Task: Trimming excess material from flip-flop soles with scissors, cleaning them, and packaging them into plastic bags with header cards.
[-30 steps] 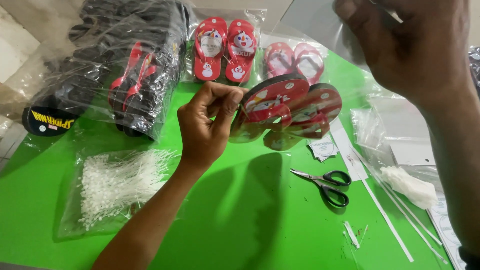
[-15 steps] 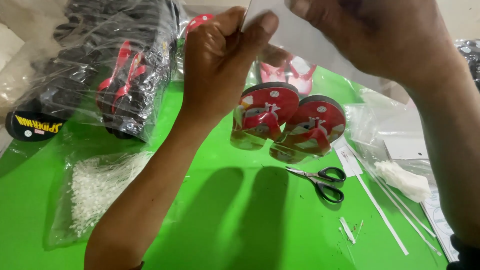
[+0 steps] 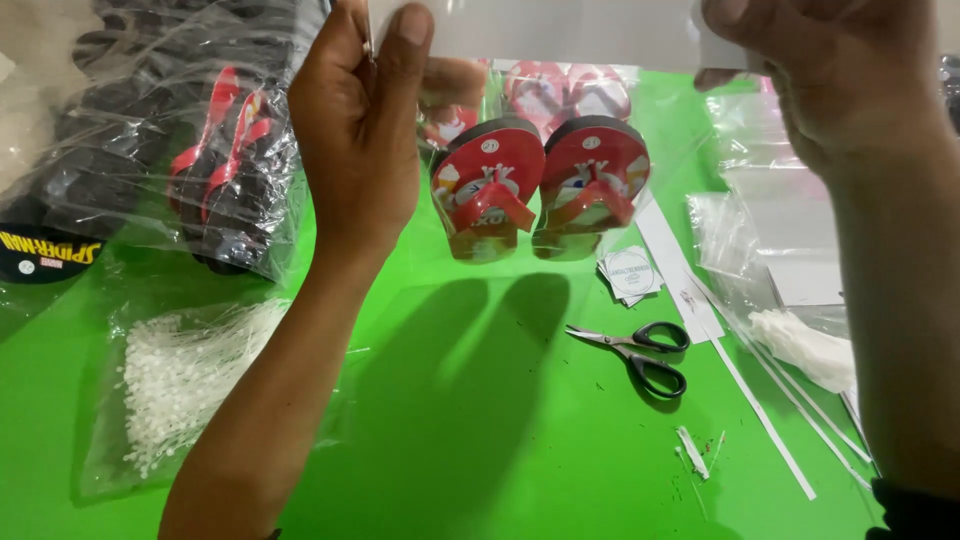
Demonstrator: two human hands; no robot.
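Observation:
A clear plastic bag (image 3: 560, 30) is held up at the top of the view by both hands. My left hand (image 3: 355, 130) pinches its left top edge, and my right hand (image 3: 830, 70) grips its right top edge. Inside the bag hangs a pair of small red flip-flops (image 3: 540, 185) with black soles, toes down, above the green table (image 3: 480, 440). The bag's top edge runs out of view.
A large plastic bag of dark and red flip-flops (image 3: 170, 150) lies at the left. A bag of white plastic tag pins (image 3: 190, 380) lies in front of it. Black-handled scissors (image 3: 640, 355), paper tags (image 3: 630, 272), white strips and empty clear bags (image 3: 780, 230) lie at the right. More bagged red flip-flops (image 3: 565, 90) lie behind.
Both hands have risen and spread apart, lifting the bag. The flip-flop pair now hangs lower inside it, straighter than before.

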